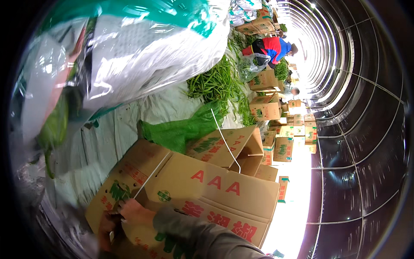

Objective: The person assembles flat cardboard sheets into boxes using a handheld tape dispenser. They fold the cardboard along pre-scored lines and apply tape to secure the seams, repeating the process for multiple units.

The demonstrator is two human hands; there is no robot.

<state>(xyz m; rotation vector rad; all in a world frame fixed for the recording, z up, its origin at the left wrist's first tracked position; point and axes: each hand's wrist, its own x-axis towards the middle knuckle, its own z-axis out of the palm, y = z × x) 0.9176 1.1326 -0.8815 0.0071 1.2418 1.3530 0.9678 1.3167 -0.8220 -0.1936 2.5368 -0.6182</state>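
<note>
A large brown cardboard box [207, 181] with red and green print lies before me, tilted in view. A thin white strap [152, 176] runs across its side, down to my hands. My right hand [134, 211], in a grey sleeve, is closed at the lower end of this strap, its fingers pinched together against the box. Right beside it my left hand [108, 223] is closed too, in shadow, its fingertips meeting the right hand's; what it grips is hidden. Another white strap [225, 140] stands loose in a bent line above the box.
An open carton [228, 149] stands behind the box, next to green mesh cloth [181, 129]. Long green peppers [215, 82] lie heaped on white sheeting [125, 125]. A plastic bag [151, 56] fills the upper left. Stacked cartons [283, 149] and a person in red and blue [276, 47] are farther off.
</note>
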